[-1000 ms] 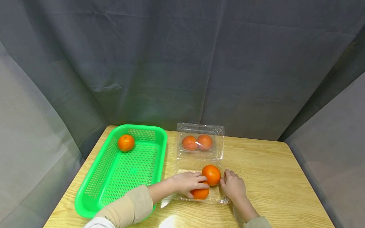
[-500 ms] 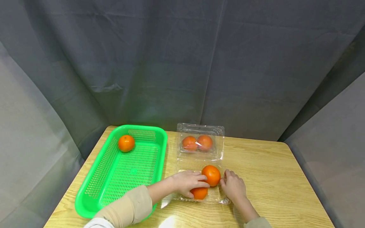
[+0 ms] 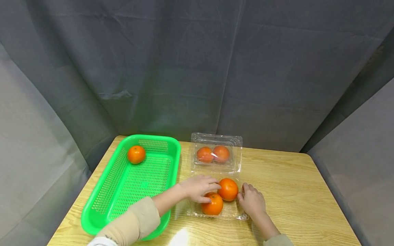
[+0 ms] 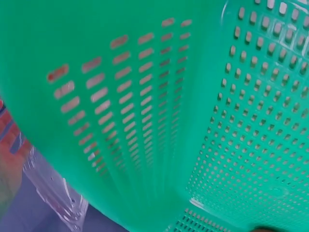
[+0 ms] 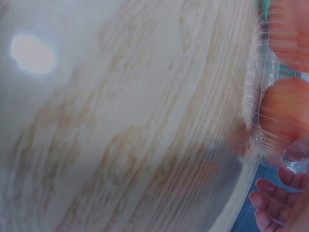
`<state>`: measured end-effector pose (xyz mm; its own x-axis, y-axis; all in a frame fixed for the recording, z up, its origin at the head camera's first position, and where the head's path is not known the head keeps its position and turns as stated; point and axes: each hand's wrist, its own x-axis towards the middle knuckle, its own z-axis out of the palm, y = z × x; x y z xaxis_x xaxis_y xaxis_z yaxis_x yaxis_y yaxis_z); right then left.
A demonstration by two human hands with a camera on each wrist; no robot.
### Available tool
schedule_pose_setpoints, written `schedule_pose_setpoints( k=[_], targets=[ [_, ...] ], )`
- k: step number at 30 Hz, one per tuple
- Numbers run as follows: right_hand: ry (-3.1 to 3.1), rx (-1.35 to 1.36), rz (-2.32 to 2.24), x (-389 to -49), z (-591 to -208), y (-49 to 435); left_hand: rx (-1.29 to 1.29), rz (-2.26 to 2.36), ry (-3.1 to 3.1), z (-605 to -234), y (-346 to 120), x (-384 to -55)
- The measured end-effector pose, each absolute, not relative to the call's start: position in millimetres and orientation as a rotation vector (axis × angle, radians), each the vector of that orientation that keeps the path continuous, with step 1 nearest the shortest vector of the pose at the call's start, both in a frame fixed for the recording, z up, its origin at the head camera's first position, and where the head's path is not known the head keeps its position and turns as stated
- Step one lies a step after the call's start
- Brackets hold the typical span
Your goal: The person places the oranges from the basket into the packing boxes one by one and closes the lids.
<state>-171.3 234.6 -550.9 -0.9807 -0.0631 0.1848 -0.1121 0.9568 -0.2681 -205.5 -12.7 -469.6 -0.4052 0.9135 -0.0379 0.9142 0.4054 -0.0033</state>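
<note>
In the head view, my left hand (image 3: 198, 188) lies over the front half of a clear plastic clamshell box (image 3: 231, 213). Its thumb touches the top of the nearer orange (image 3: 213, 206), and its relaxed fingers reach to the side of the farther orange (image 3: 228, 189). Both oranges sit in the box, side by side. My right hand (image 3: 252, 201) holds the box's right rim, thumb on the inner side and fingers outside. The right wrist view catches those loosely bent fingers (image 5: 277, 198) by the box's corner.
A green plastic basket (image 3: 176, 164) stands on the left, with one orange (image 3: 136, 154) in its far left corner. Two oranges (image 3: 213, 153) show through clear plastic at the back. The wooden table (image 3: 286, 188) ends at a grey curtain (image 3: 261, 85).
My left hand has loosened from the nearer orange and drawn back a little, up and left. That orange has shifted slightly left and is more exposed. My right hand has stayed put.
</note>
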Motion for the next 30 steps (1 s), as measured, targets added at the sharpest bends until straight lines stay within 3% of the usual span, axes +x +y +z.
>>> schedule_pose_setpoints(
  k=[17, 30],
  targets=[
    [-2.939, 0.129, 0.412, -170, -549, 234, 1.292, 0.064, 3.248, -463, -71, -250],
    [-2.903, 0.131, 0.372, -171, -552, 234, 0.713, 0.075, 3.533, -484, -125, -273]
  ],
)
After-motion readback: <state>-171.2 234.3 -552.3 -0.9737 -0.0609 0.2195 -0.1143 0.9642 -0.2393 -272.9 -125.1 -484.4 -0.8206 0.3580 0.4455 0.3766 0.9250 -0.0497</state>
